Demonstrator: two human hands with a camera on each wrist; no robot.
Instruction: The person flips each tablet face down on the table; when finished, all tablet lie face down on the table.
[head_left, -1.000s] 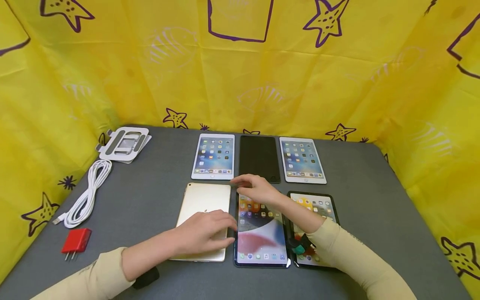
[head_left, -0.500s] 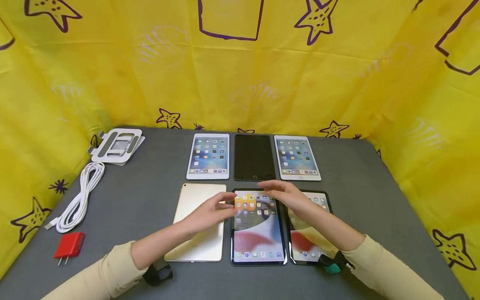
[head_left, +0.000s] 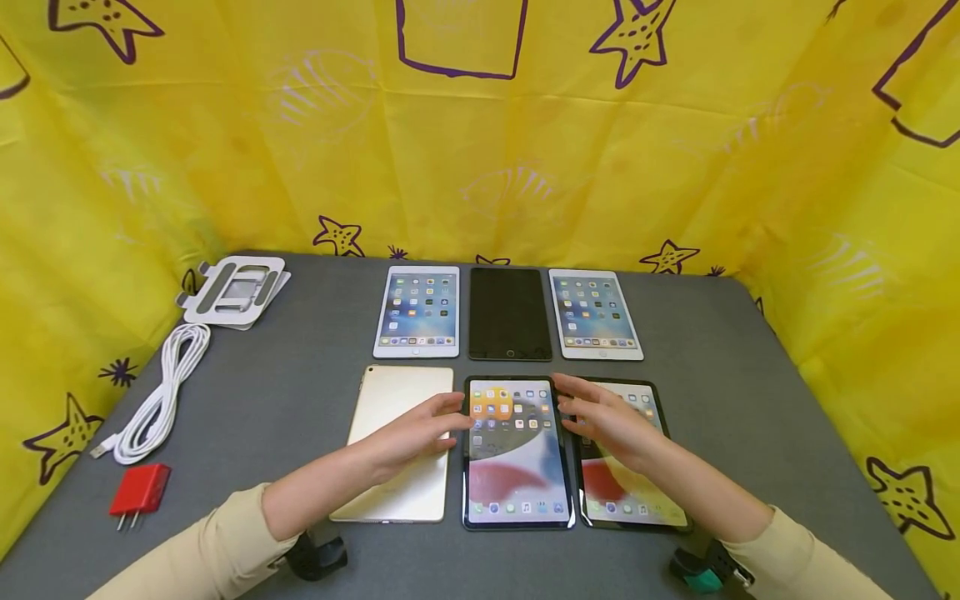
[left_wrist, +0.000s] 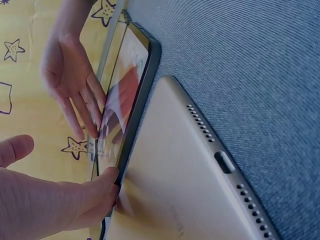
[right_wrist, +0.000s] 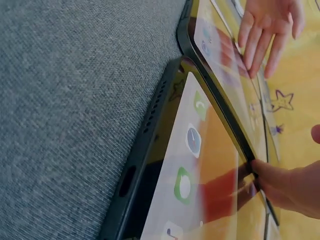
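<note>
The left hand's [head_left: 412,433] fingers [left_wrist: 102,187] are loosely extended, thumb apart, tips at the left edge of a lit tablet [head_left: 517,467]. The right hand's [head_left: 615,425] fingers [right_wrist: 275,175], slightly spread, meet its opposite edge. This tablet lies flat, face up, in the middle of the near row. Beside it are a gold tablet [head_left: 408,496], back up, on the left, and a black-framed tablet [head_left: 630,493], lit, on the right. Behind, a dark-screened tablet [head_left: 510,312] lies between two white tablets [head_left: 417,312]. Farther left on the grey desk [head_left: 315,325]: a metal stand [head_left: 220,286], white cable [head_left: 168,387] and red charger [head_left: 140,489].
</note>
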